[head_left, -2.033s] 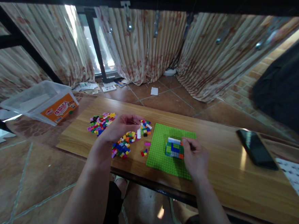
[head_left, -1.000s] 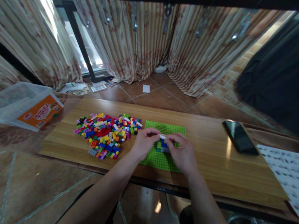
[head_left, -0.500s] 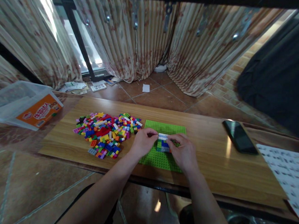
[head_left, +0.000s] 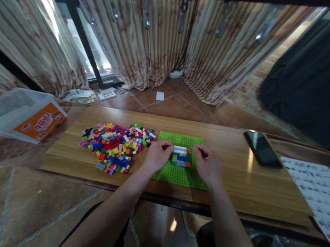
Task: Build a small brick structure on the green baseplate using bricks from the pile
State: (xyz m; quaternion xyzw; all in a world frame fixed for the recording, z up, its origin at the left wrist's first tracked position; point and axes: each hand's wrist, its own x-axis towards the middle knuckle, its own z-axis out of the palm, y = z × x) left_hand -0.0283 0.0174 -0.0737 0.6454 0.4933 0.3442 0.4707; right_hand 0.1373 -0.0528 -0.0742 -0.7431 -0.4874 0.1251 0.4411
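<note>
Right hand [head_left: 208, 165] apparently pinched beside bricks [head_left: 181, 158]

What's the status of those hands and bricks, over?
Left hand beside brick build, touch unclear; right hand apart from it. Build on green baseplate. Loose bricks heaped left, off baseplate.

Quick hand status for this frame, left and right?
Left hand: curled at the left edge of the brick build; grip unclear.
Right hand: curled, apart from the build; grip unclear.

the head view looks forward and down over the nearby table [head_left: 234, 177] toward farther curtains [head_left: 165, 44]
</note>
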